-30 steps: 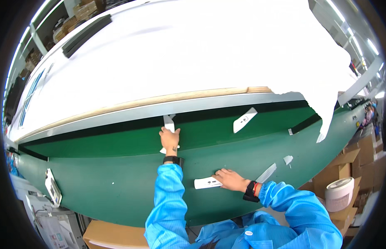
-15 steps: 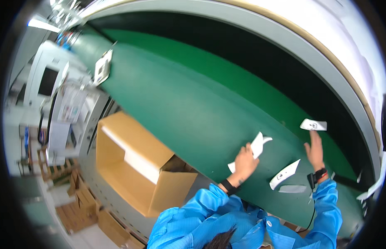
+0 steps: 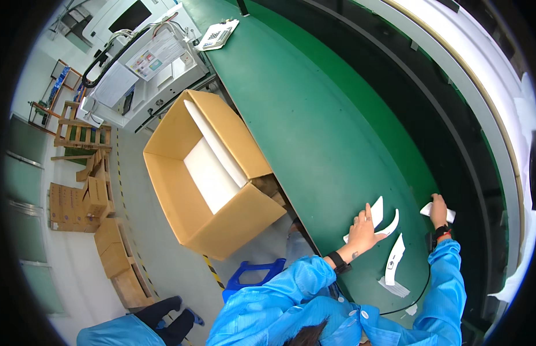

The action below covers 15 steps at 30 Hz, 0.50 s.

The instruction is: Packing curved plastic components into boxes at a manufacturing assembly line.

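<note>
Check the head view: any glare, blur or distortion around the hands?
Head view: strong fisheye, the green table edges bow and a black vignette rings the frame. Lighting is even, shadows soft. The left hand and curved white plastic pieces look sharp. Top-right white surface is blown out.

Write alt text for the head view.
A person in blue sleeves presses the left hand on a curved white plastic piece on a green table, the right hand on another white piece. An open cardboard box stands beside it.
</note>
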Tool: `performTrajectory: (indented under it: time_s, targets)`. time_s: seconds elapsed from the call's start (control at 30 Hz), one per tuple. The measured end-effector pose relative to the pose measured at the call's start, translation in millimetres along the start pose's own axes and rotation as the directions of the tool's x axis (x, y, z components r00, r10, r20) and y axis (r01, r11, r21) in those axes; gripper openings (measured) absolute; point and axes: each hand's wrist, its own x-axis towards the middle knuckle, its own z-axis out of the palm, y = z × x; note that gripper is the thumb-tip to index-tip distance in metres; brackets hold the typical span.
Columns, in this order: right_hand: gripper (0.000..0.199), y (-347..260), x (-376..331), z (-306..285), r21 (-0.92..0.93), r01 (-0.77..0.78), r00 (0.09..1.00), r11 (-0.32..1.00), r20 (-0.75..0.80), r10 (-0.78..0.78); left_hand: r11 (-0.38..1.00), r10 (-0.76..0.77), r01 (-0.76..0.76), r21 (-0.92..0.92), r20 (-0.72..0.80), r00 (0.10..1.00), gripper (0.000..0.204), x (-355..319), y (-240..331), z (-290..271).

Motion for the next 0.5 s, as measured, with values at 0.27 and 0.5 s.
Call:
performTrajectory:
  time_s: [0.27, 0.5]
  targets:
    - [0.032, -60.1, -37.5, -48.2, 0.145, 0.082, 0.984, 0.986, -0.171, -0.056, 0.963, 0.157, 0.041, 0.268, -0.673, 0.723, 0.081, -67.0, -100.3, -125.0]
    - [0.029, -208.8, -60.4, -127.9, 0.43, 0.041, 0.981, 0.902, -0.188, 0.046, 0.939, -0.193, 0.258, 0.226, -0.275, 0.942, 0.062, -131.4, -272.1, -301.8]
